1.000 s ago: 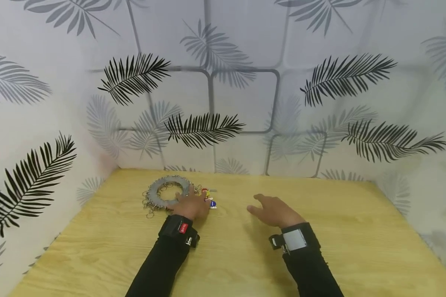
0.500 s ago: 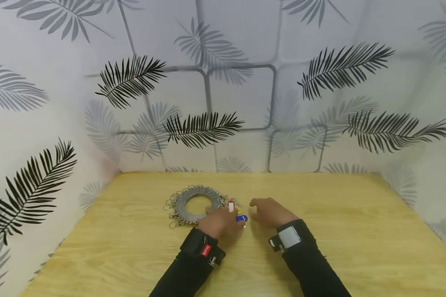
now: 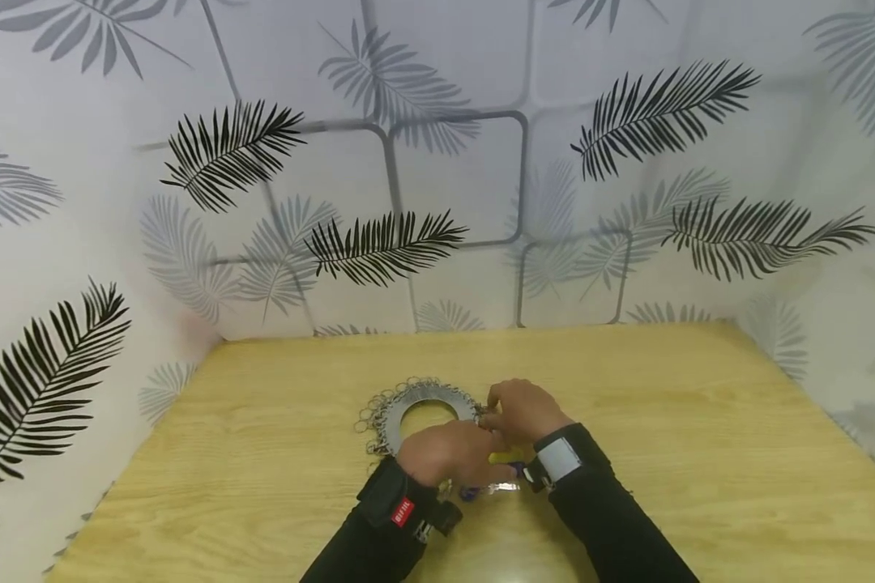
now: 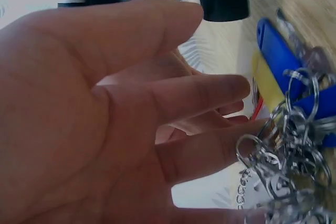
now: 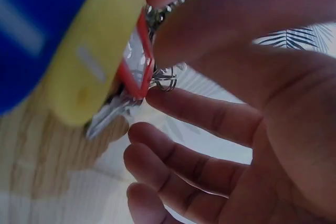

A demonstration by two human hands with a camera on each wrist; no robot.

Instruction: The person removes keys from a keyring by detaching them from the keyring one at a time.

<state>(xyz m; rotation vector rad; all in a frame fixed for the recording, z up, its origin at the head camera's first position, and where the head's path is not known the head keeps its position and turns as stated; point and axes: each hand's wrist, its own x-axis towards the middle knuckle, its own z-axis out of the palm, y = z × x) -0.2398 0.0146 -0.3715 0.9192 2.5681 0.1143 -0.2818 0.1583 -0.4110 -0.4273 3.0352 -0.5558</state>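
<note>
A flat grey metal ring (image 3: 401, 413) lies on the table, small wire split rings along its rim. Over its lower right edge is my left hand (image 3: 455, 453); in the left wrist view its fingers are mostly straight, reaching against a cluster of split rings (image 4: 294, 145). My right hand (image 3: 528, 413) is at the ring's right edge. In the right wrist view, its thumb and index finger pinch at a red key tag (image 5: 139, 61), the other fingers loosely bent. A yellow key tag (image 5: 84, 66) and a blue key tag (image 5: 37, 30) hang close by with a key (image 5: 110, 114).
The wood-grain table (image 3: 262, 486) extends on both sides of the hands. Behind it stands a wall (image 3: 467, 186) with a leaf pattern. Each wrist carries a strapped camera.
The metal ring and its key tags have slid right and nearer with my left hand. My right hand, apart from them before, now meets the tags beside the left hand.
</note>
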